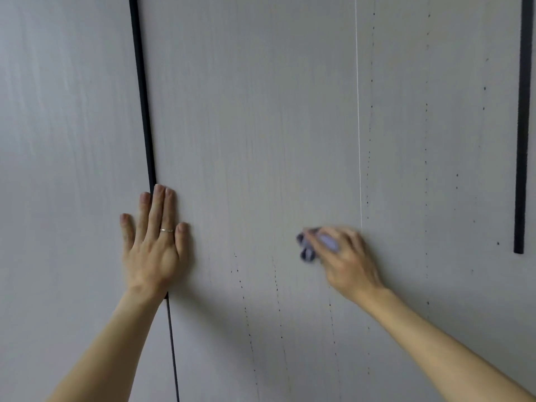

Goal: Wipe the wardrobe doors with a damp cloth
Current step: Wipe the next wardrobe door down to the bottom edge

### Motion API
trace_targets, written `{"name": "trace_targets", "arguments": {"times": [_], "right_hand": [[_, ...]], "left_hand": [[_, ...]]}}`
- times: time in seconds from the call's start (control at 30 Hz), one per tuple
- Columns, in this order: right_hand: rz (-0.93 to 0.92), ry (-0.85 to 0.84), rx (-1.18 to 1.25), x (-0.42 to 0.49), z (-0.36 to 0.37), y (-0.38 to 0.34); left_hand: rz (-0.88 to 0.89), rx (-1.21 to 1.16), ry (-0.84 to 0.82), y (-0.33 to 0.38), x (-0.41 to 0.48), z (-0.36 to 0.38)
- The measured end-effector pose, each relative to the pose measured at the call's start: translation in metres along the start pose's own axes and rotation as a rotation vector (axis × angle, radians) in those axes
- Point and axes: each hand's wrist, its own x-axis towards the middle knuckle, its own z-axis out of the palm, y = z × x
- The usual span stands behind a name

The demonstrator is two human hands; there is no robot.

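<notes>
The left hand (155,242) lay flat, fingers straight, steadying the door (261,126), probably. The right hand (345,256) fingers gripped the cloth (307,250), rubbing.

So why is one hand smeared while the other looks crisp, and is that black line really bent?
Head view: the right hand and its purple cloth are motion-blurred; the left hand, flat on the wardrobe door, is sharp; the black gap bows, probably from wide-angle distortion; the light is soft and even, with faint shadows and no glare.
</notes>
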Motion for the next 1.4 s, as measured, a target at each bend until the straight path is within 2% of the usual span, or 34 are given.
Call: {"name": "trace_targets", "arguments": {"times": [0.1, 0.17, 0.23, 0.33, 0.43, 0.5, 0.6, 0.67, 0.73, 0.83, 0.9, 0.97, 1.03, 1.13, 1.2, 1.27, 1.33, 1.4], "right_hand": [[0.389, 0.296, -0.012, 0.045, -0.003, 0.007], [0.507, 0.337, -0.055, 0.046, 0.006, -0.003], [0.473, 0.292, -0.061, 0.016, 0.019, -0.025], [0.277, 0.106, -0.027, -0.053, 0.031, -0.056], [0.108, 0.024, -0.068, -0.065, 0.023, -0.040], [0.250, 0.092, -0.065, -0.039, 0.019, -0.024], [0.563, 0.335, -0.039, 0.008, 0.011, -0.007], [0.622, 0.382, -0.056, 0.016, 0.016, -0.015], [0.569, 0.340, -0.056, -0.005, 0.025, -0.039], [0.321, 0.065, -0.021, -0.055, 0.038, -0.081], [0.127, -0.018, -0.009, -0.066, 0.038, -0.079], [0.044, -0.044, 0.005, -0.048, 0.032, -0.067], [0.151, 0.023, 0.035, -0.014, 0.027, -0.058], [0.414, 0.257, 0.033, 0.038, 0.027, -0.058], [0.462, 0.314, 0.018, 0.042, 0.037, -0.073], [0.290, 0.232, -0.006, 0.014, 0.049, -0.092], [-0.044, 0.074, -0.047, -0.030, 0.056, -0.108], [-0.289, -0.050, -0.085, -0.051, 0.053, -0.105]], "left_hand": [[-0.007, -0.005, 0.012, 0.001, 0.002, 0.000], [-0.003, -0.002, 0.017, 0.002, 0.005, -0.001], [0.000, -0.007, 0.015, 0.003, 0.004, -0.003], [0.003, 0.001, -0.001, 0.003, 0.002, -0.005], [0.002, 0.001, -0.005, 0.004, 0.000, -0.006], [-0.007, -0.005, 0.005, 0.005, -0.001, -0.006], [-0.009, -0.008, 0.031, 0.005, 0.000, -0.003], [-0.011, -0.014, 0.038, 0.005, 0.002, -0.002], [-0.014, -0.026, 0.032, 0.006, -0.002, -0.002], [-0.032, -0.038, 0.006, 0.002, -0.024, 0.003], [-0.023, -0.038, 0.001, 0.000, -0.039, 0.006], [-0.018, -0.029, 0.003, -0.003, -0.047, 0.008], [-0.022, -0.018, 0.004, -0.005, -0.048, 0.009], [-0.021, -0.018, 0.011, -0.003, -0.048, 0.010], [-0.016, -0.024, 0.019, -0.004, -0.048, 0.010], [-0.006, -0.014, 0.041, -0.004, -0.049, 0.011], [-0.004, 0.004, 0.049, -0.007, -0.049, 0.011], [0.008, 0.007, 0.033, -0.006, -0.049, 0.012]]}}
